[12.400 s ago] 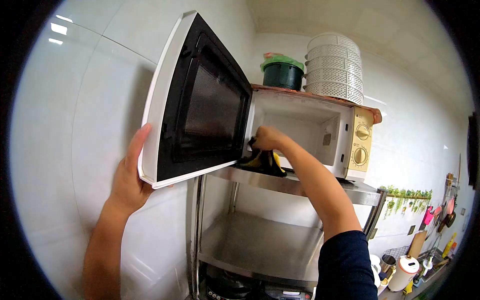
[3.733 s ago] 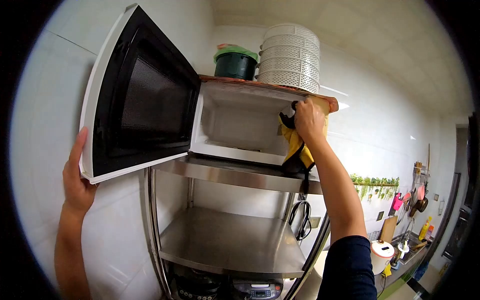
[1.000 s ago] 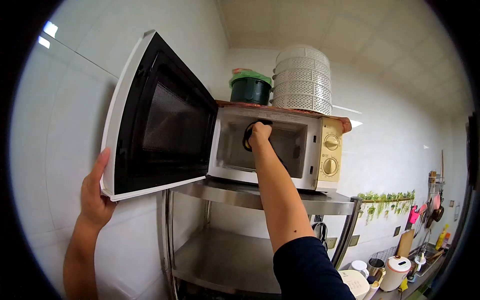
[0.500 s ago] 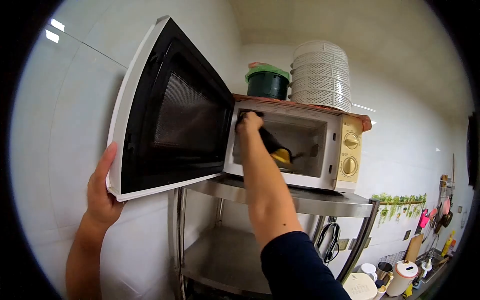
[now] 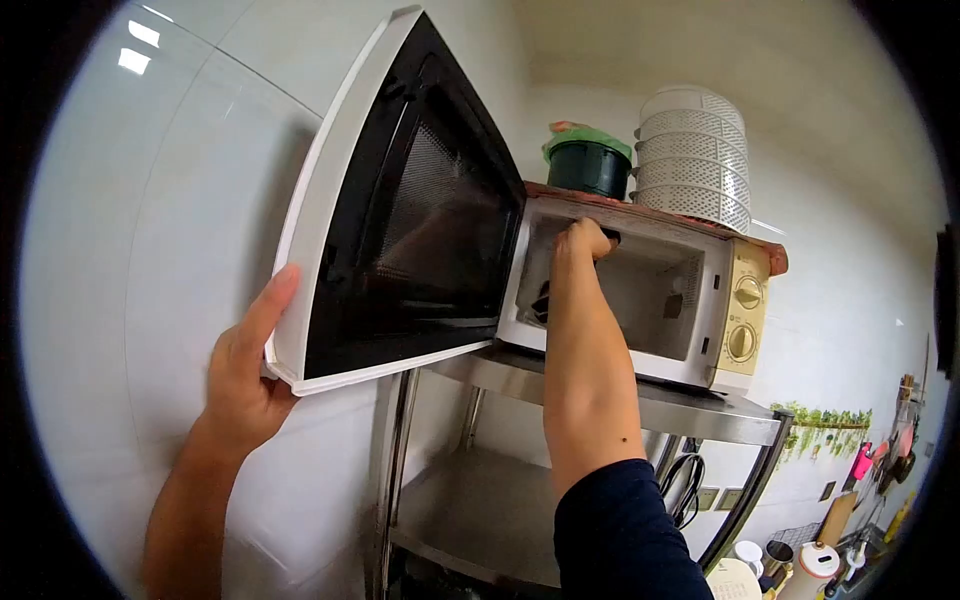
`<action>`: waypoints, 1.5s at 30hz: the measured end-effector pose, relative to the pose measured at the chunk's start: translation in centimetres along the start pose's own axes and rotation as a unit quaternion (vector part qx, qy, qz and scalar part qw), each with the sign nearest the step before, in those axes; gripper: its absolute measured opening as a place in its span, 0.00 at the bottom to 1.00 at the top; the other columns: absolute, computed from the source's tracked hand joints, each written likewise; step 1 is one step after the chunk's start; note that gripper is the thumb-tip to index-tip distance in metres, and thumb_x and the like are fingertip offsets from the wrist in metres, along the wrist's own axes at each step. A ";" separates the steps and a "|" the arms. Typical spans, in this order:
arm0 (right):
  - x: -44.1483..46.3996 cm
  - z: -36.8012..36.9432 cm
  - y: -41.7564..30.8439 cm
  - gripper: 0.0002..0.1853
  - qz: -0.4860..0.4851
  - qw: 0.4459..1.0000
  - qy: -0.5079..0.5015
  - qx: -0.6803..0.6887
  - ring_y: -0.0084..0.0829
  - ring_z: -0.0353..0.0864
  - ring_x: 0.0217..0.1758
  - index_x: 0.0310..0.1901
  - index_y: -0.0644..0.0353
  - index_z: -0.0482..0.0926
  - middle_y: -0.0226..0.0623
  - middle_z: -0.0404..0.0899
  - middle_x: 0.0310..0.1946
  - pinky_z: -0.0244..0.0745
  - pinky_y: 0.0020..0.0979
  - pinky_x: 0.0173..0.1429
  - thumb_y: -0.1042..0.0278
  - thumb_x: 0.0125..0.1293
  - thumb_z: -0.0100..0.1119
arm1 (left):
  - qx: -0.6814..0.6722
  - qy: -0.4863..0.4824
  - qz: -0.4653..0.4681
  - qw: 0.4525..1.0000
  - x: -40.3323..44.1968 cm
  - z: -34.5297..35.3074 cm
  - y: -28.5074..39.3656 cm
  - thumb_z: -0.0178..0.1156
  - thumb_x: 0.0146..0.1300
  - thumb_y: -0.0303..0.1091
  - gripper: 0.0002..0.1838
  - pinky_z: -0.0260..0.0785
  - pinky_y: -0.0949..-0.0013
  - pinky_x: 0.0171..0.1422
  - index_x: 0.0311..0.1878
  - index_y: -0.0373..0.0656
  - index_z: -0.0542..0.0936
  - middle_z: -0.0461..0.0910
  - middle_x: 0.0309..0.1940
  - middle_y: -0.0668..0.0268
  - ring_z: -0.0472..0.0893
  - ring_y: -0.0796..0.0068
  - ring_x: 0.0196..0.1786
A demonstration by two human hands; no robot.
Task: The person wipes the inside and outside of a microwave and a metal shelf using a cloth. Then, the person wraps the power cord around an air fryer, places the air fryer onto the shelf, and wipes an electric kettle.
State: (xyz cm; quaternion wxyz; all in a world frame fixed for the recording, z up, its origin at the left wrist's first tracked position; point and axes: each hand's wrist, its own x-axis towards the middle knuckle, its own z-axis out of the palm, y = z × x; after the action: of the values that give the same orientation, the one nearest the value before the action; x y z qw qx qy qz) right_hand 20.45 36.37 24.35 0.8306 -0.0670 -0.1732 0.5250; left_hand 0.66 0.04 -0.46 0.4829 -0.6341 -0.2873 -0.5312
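A white microwave [image 5: 735, 365] stands with its door [image 5: 345, 200] swung wide to the left. My left hand [image 5: 245, 375] grips the door's lower outer corner, thumb against the white edge. Inside the cavity, near the top left of the opening, is my right hand [image 5: 585, 240], closed around a dark cloth [image 5: 541, 302]. Most of the cloth is hidden behind my hand and forearm; dark bits show on either side. Two yellowed knobs sit on the control panel [image 5: 740, 315] at the right.
On top of the microwave are a dark green pot [image 5: 588, 170] with a green plastic bag and a stack of white perforated baskets [image 5: 692, 160]. A steel shelf rack [image 5: 640, 408] carries the microwave. A black cable [image 5: 683, 490] hangs behind it. Kitchenware, including a white appliance [image 5: 815, 570], stands lower right.
My right hand has shifted within the cavity, and the cloth's yellow part has gone out of sight behind my arm. The view has swung left; my left hand keeps hold of the door.
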 end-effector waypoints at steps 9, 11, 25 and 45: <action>-0.7 0.2 4.7 0.17 -0.114 0.979 -0.055 -0.157 0.41 0.78 0.40 0.42 0.75 0.74 0.47 0.77 0.42 0.73 0.34 0.46 0.74 0.51 0.60 | 0.059 0.028 0.045 0.997 0.3 0.4 -0.1 0.66 0.49 0.24 0.38 0.65 0.63 0.62 0.65 0.34 0.60 0.66 0.62 0.48 0.73 0.52 0.59; -1.8 -0.2 1.5 0.17 -0.053 0.953 -0.070 -0.291 0.41 0.78 0.42 0.45 0.73 0.74 0.48 0.77 0.45 0.74 0.34 0.48 0.78 0.51 0.58 | 0.034 0.029 0.039 0.998 0.2 0.2 -0.1 0.66 0.50 0.24 0.38 0.65 0.63 0.62 0.65 0.34 0.60 0.66 0.62 0.47 0.72 0.51 0.59; -1.7 0.3 4.3 0.25 -0.169 0.938 0.024 -0.302 0.46 0.79 0.49 0.45 0.74 0.76 0.54 0.77 0.48 0.73 0.37 0.51 0.64 0.48 0.67 | 0.051 0.031 0.055 0.997 0.8 0.2 0.4 0.64 0.45 0.19 0.40 0.68 0.64 0.59 0.65 0.34 0.60 0.67 0.61 0.49 0.75 0.51 0.55; -2.9 -0.8 2.4 0.18 -0.145 0.938 -0.033 -0.314 0.49 0.81 0.43 0.42 0.72 0.77 0.56 0.78 0.43 0.75 0.38 0.47 0.69 0.49 0.63 | 0.033 0.010 0.009 0.999 0.8 -0.3 0.6 0.63 0.43 0.18 0.40 0.72 0.65 0.47 0.65 0.37 0.62 0.74 0.54 0.49 0.80 0.51 0.43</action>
State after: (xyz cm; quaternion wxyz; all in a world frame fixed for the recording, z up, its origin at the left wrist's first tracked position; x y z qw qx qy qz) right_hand 17.58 34.94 22.24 0.8283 -0.2811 -0.3646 0.3193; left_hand 1.29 -0.59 0.09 0.5115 -0.6149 -0.2936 -0.5235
